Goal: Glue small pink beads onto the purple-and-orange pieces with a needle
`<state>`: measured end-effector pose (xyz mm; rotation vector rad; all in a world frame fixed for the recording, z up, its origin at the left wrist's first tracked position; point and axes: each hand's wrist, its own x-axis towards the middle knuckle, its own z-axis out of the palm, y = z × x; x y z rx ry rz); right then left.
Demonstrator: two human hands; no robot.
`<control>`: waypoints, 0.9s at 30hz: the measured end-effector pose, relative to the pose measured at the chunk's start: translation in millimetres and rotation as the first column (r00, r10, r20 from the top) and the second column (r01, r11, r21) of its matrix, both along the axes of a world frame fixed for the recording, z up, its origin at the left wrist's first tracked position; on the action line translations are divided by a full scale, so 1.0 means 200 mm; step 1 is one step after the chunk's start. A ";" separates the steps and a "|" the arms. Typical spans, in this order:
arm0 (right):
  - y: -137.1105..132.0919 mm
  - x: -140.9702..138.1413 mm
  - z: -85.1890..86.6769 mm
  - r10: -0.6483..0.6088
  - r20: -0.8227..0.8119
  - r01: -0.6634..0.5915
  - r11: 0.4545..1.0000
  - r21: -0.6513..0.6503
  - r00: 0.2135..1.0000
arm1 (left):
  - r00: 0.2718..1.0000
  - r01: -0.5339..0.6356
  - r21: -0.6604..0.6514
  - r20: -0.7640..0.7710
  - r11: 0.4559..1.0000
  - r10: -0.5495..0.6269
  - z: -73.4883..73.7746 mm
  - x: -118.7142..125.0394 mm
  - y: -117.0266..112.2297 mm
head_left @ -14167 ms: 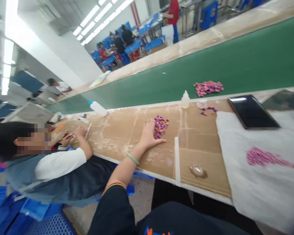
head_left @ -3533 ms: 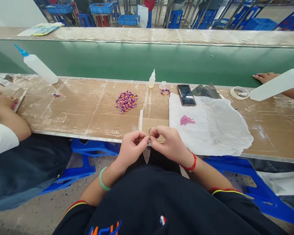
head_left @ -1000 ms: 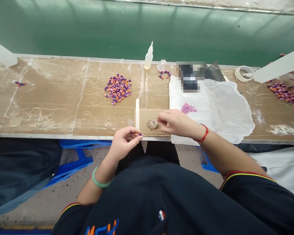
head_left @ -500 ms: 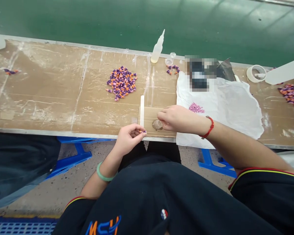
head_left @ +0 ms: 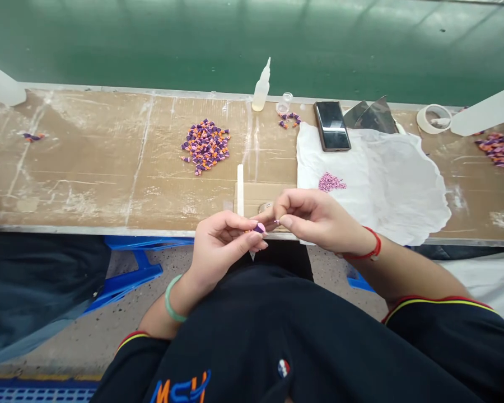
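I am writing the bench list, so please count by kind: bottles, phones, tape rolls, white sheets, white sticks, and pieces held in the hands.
Bottles: 3
Phone: 1
Tape roll: 1
White sheet: 1
White stick: 1
Purple piece in left hand: 1
Total: 8

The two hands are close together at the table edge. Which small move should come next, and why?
Probably ease the right hand slightly left onto the purple piece pinched in the left hand: its pinched fingertips are almost touching that piece.
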<state>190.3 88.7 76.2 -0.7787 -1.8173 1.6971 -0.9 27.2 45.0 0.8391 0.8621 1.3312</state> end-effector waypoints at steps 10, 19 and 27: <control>-0.10 0.02 0.09 -0.080 0.037 0.069 0.969 0.237 0.996 | 0.989 -0.015 0.172 -0.141 0.985 0.040 0.05 0.04 -0.05; -0.11 0.02 0.10 -0.086 0.070 0.053 0.925 0.376 0.994 | 0.973 -0.017 0.159 -0.224 0.987 0.053 0.06 0.04 -0.08; -0.12 0.02 0.10 -0.091 0.076 0.041 0.864 0.503 0.993 | 0.979 0.000 0.204 -0.201 0.979 0.042 0.06 0.04 -0.08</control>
